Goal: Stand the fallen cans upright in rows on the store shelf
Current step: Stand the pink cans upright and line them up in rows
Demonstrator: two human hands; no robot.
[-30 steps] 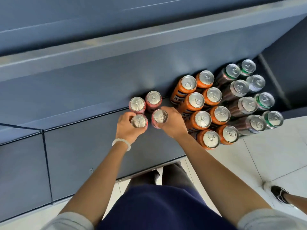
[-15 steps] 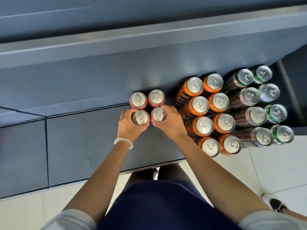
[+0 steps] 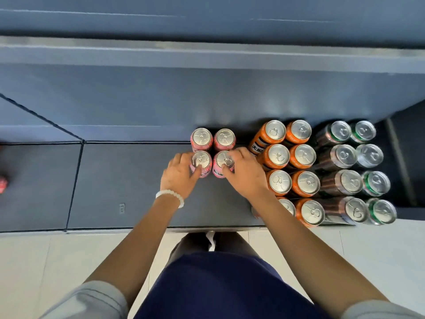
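Observation:
Pink cans stand upright in a two-by-two block on the dark grey shelf (image 3: pixel 128 185). My left hand (image 3: pixel 180 174) grips the front left pink can (image 3: pixel 201 158), fingers curled round its side. My right hand (image 3: pixel 246 173) grips the front right pink can (image 3: pixel 224 158) the same way. Behind them stand the back left pink can (image 3: pixel 202 137) and the back right pink can (image 3: pixel 225 137), touching the held ones. To the right, orange cans (image 3: pixel 278 156) stand upright in two rows, then brown cans (image 3: pixel 345 156) and green-rimmed cans (image 3: pixel 370 155).
A red object (image 3: pixel 2 184) lies at the far left edge of the shelf, cut off by the frame. The shelf's back wall (image 3: pixel 207 97) rises behind the cans. The tiled floor (image 3: pixel 379 249) lies below the shelf's front edge, with my legs against it.
Both hands have slid the two front pink cans back against the back pair. The view has swung so the shelf sits straighter, and a red object has come into view at far left.

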